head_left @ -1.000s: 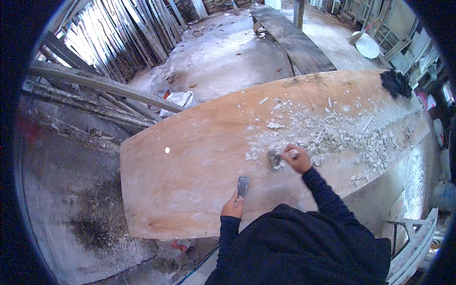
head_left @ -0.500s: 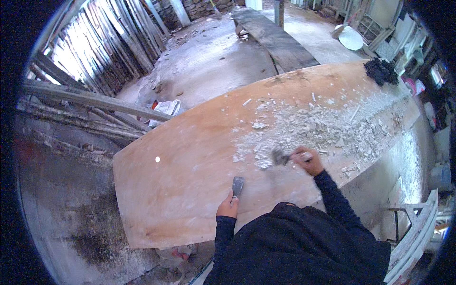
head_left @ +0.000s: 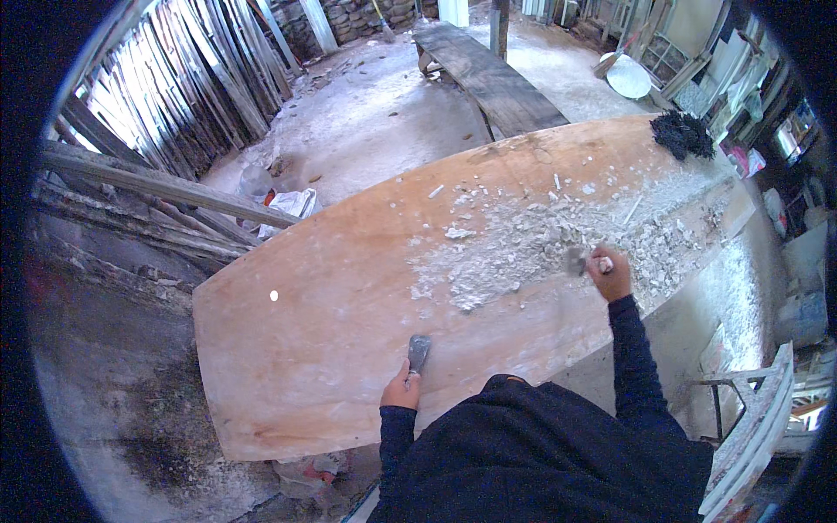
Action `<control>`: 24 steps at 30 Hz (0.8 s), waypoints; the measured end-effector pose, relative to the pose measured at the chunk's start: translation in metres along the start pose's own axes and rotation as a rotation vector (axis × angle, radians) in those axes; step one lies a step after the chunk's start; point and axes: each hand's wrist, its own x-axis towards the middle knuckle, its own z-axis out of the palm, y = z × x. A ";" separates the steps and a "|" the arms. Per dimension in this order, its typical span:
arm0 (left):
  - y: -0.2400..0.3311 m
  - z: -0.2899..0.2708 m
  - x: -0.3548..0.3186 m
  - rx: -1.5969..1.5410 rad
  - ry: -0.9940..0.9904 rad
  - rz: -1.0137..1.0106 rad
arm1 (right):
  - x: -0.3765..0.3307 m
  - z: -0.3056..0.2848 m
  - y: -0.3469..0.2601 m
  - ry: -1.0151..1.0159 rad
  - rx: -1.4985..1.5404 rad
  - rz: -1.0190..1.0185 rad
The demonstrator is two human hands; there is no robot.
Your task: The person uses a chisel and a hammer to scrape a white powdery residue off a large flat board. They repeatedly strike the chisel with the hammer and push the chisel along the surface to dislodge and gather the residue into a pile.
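My left hand (head_left: 400, 390) is closed round the handle of a putty knife (head_left: 419, 349), its grey blade pointing away over the bare near part of a large wooden board (head_left: 305, 349). Farther right, my right hand (head_left: 611, 272) grips a short hand tool (head_left: 576, 261) with a flat grey end and a pale handle. Blur hides whether that end is a blade or bristles. It is at the near side of a spread of broken white flakes and powder (head_left: 514, 240) lying on the board.
A black bristly bundle (head_left: 683, 134) lies at the board's far right corner. Beyond stands a long dark bench (head_left: 497, 78). Wooden beams (head_left: 166, 187) lean in from the left. A pale wooden frame (head_left: 754, 427) is at the right, and a white round disc (head_left: 628, 77) stands farther back.
My right hand has moved right and slightly away with its tool, along the white debris. My left hand still holds the putty knife; the whole view has shifted slightly.
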 end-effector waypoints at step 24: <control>0.009 0.008 -0.002 0.097 0.107 0.105 | -0.096 0.077 -0.071 -0.356 0.843 0.308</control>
